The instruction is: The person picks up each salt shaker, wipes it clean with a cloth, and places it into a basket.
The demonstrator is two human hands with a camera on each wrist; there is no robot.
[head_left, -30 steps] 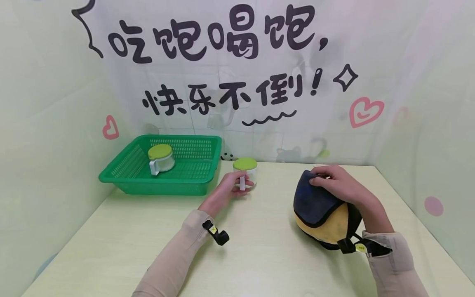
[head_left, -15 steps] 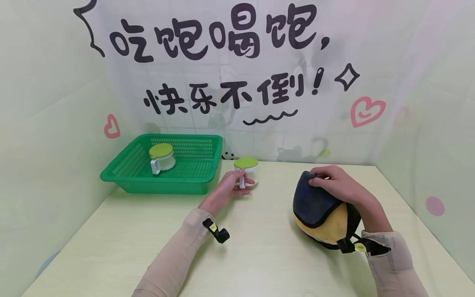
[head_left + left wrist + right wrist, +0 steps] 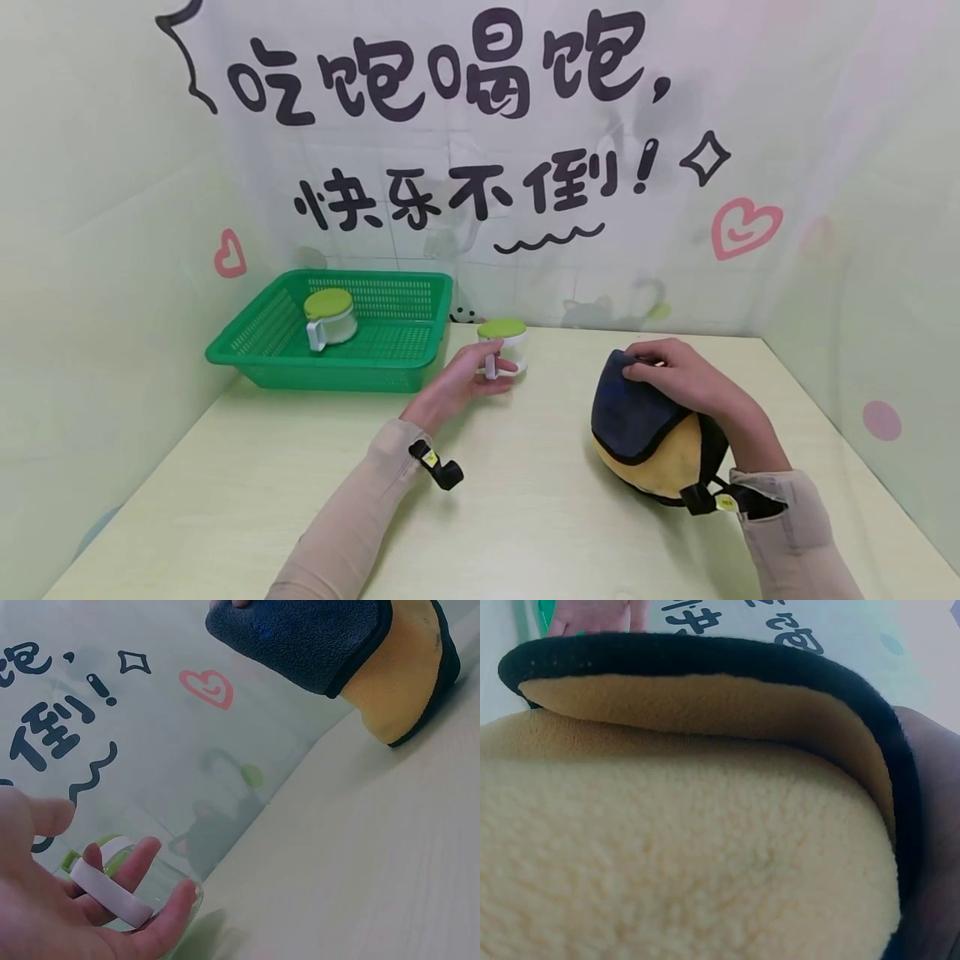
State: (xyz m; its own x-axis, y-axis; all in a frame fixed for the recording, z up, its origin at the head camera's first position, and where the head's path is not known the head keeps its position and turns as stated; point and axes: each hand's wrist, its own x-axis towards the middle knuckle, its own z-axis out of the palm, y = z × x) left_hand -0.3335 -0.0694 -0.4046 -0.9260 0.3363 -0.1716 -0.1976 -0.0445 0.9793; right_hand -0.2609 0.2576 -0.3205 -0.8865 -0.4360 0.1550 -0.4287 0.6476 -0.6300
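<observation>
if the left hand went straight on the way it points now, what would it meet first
Most likely the green-lidded jar; the left hand is at its white handle, though contact is hard to judge.

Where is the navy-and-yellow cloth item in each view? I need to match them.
Head: the navy-and-yellow cloth item is right of centre, gripped by the right hand.
Left wrist: upper right, cut off by the top edge.
Right wrist: close up, filling most of the picture.
Shared landmark: the black lettering behind.
</observation>
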